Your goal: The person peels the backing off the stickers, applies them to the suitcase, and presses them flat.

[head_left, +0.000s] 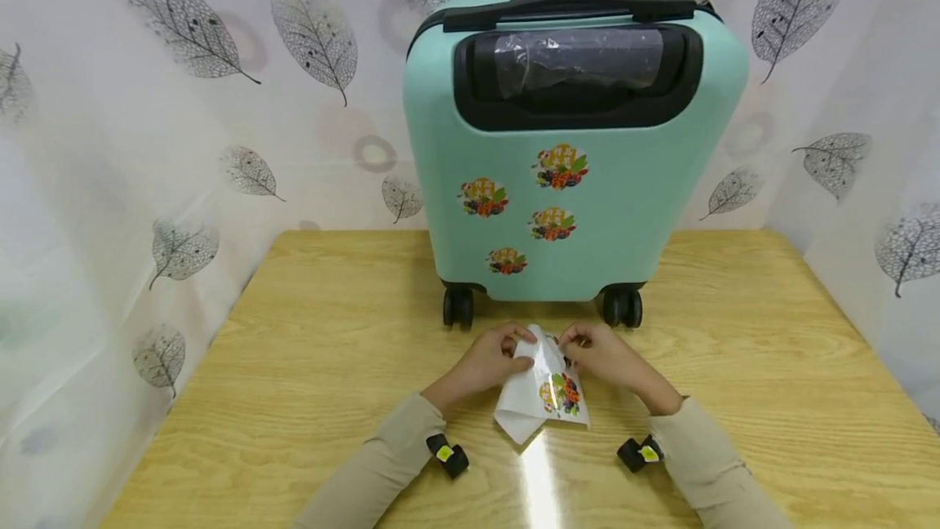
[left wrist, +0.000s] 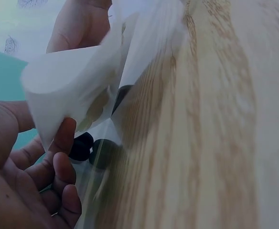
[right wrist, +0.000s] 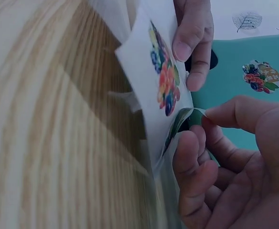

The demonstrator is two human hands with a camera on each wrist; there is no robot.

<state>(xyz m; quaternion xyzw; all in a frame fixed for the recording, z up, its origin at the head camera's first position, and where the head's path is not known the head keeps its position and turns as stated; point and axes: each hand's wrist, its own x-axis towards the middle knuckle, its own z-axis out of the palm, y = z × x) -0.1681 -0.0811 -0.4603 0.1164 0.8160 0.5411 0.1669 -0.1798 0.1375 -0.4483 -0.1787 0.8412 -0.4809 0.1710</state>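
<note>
My left hand (head_left: 494,359) pinches the upper left edge of a white sticker sheet (head_left: 523,398), which bends and folds over at its lower left. A round fruit-print sticker (head_left: 561,394) lies flat on the sheet's lower part. With thumb and forefinger my right hand (right wrist: 244,148) pinches the edge of a second sticker (right wrist: 177,126), curled up and partly lifted from the sheet. In the left wrist view the sheet's white back (left wrist: 65,78) curves between the fingers. Just behind both hands stands a mint-green suitcase (head_left: 617,202) with several fruit stickers on its front.
The suitcase stands on black wheels (head_left: 622,307) on a wooden table (head_left: 330,333). Its top has a black handle (head_left: 565,5). A white cloth with grey leaf prints (head_left: 316,39) hangs behind and at the sides. Black straps with yellow marks (head_left: 446,455) sit at the wrists.
</note>
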